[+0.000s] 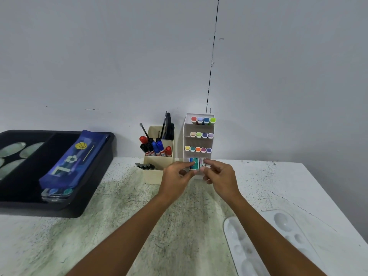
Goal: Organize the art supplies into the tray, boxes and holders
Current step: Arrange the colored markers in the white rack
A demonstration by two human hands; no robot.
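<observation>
My left hand [175,176] pinches a small teal and blue box [194,163] at the bottom shelf of the white tiered marker rack [186,140]. My right hand [221,174] pinches a small pink and white box [203,162] right beside it, at the same shelf. The rack's upper shelves hold rows of coloured marker caps [201,134]. Left of the rack stands a cream pen holder [157,172] with red, blue and black markers [156,148], brushes and scissors. A black tray [95,176] at the left holds a blue pencil case [75,158].
A white paint palette [258,242] lies on the table at the lower right. The tray's left compartment holds oval mirror-like pieces [14,149]. A clear case [56,193] lies under the pencil case. The wall stands right behind the holders.
</observation>
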